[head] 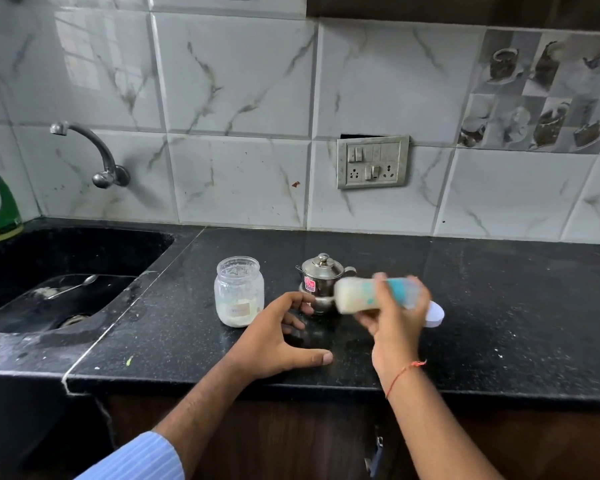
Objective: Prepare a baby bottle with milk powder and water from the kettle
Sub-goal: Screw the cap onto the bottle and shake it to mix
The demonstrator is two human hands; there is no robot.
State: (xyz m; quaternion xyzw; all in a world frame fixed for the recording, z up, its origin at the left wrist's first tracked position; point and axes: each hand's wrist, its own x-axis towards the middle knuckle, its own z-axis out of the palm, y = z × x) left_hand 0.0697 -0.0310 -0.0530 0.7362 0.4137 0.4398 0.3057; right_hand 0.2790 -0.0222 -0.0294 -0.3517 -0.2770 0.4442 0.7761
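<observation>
My right hand (397,313) grips a baby bottle (355,294) with milky liquid inside, held sideways above the black counter (499,306) and blurred by motion. Its base points left toward a small steel kettle (321,277) with a lid and a pink sticker. An open clear jar of milk powder (239,292) stands left of the kettle. My left hand (278,336) rests on the counter in front of the jar and kettle, fingers loosely spread, holding nothing. A white round cap (435,315) lies on the counter behind my right hand.
A black sink (66,258) with a spoon (73,287) in it lies at the left, under a wall tap (94,154). A green-labelled bottle (0,213) stands in the far left corner. A switch and socket plate (373,161) is on the tiled wall.
</observation>
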